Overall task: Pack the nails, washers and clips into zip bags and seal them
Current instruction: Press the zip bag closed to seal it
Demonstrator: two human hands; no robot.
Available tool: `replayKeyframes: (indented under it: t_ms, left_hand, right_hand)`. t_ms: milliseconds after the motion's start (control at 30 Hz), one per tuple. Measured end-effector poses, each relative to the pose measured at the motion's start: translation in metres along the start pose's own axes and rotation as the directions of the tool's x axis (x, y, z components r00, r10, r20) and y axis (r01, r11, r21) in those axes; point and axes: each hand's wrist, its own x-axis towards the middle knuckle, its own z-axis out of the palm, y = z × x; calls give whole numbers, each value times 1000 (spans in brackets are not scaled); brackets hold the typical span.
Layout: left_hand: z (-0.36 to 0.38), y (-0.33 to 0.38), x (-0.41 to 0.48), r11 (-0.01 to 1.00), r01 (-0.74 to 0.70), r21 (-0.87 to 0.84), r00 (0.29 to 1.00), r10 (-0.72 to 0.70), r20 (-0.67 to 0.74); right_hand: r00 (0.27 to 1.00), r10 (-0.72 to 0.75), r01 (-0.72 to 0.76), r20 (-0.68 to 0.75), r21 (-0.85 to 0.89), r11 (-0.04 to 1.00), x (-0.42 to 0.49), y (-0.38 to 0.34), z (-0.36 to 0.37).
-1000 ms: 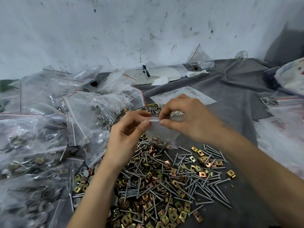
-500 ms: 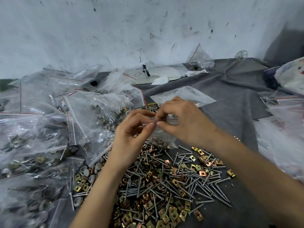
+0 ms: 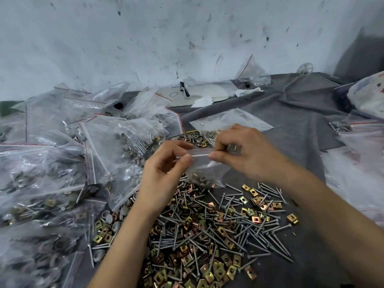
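Seal strip (image 3: pixel 200 153) of zip bag (image 3: pixel 205 171) runs left–right, pinched mid-length between left hand (image 3: pixel 164 169) and right hand (image 3: pixel 247 154) (thumbs near, apart).

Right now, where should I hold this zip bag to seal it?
Pinch the zip strip along its top edge, one hand from each end, as the left hand and right hand do: the zip bag hangs mouth up, washers sagging at its bottom.

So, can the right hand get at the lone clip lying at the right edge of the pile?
Probably yes, once freed: the right hand now pinches the top of the zip bag with the left hand. The clip lies alone on the grey cloth, nothing covering it, close beside the right forearm.
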Motion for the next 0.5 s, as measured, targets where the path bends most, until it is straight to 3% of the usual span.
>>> replayKeyframes:
  t_ms: [267, 500]
  left_hand:
    - [3, 0, -2, 995, 65, -76, 993, -57, 107]
    - [0, -3, 1, 995, 47, -82, 996, -40, 78]
  right_hand:
    - [1000, 15, -15, 2, 69, 998, -6, -3, 5]
    - [999, 25, -22, -21, 118, 993, -10, 9, 6]
